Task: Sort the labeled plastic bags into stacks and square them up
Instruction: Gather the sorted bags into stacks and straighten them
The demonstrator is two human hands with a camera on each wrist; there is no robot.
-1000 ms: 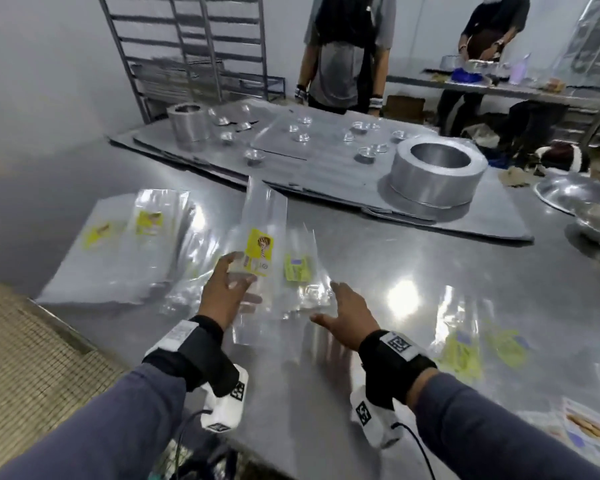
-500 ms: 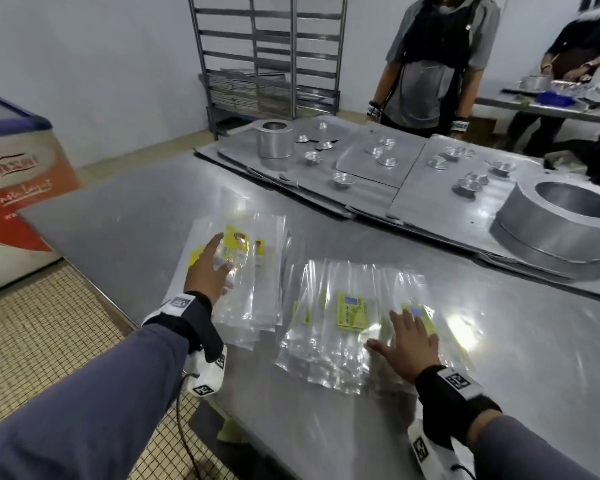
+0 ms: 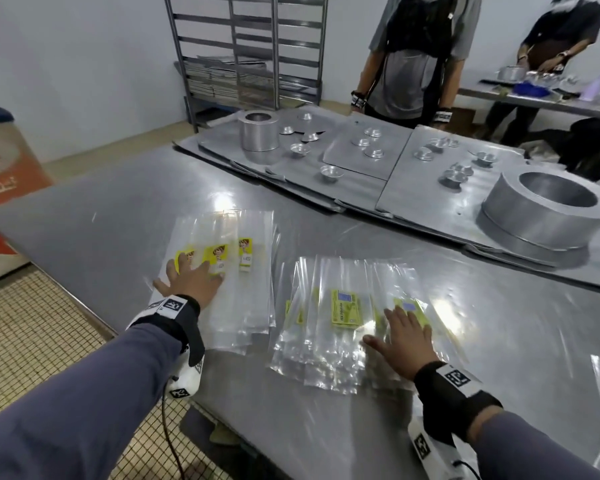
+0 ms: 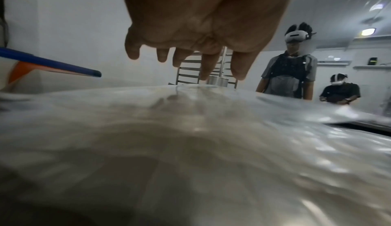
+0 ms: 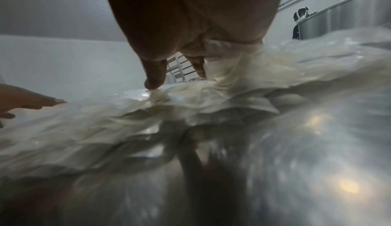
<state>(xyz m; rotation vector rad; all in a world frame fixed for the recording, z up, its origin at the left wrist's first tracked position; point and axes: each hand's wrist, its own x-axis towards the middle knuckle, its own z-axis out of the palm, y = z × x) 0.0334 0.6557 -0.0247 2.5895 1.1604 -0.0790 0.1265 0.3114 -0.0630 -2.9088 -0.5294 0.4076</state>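
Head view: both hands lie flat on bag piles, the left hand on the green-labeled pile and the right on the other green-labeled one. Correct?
Not quite. The head view shows the left hand flat on the yellow-labeled pile, not a green one. The right hand does lie flat on the green-labeled pile.

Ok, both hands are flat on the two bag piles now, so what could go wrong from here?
1. The left pile reaches close to the table's near edge; a push from the left hand might slide the slick bags off.
2. The right pile is fanned and crumpled under the right hand; pressing could crease bags rather than square them.
3. The piles lie close together, so bags with different labels might get mixed.
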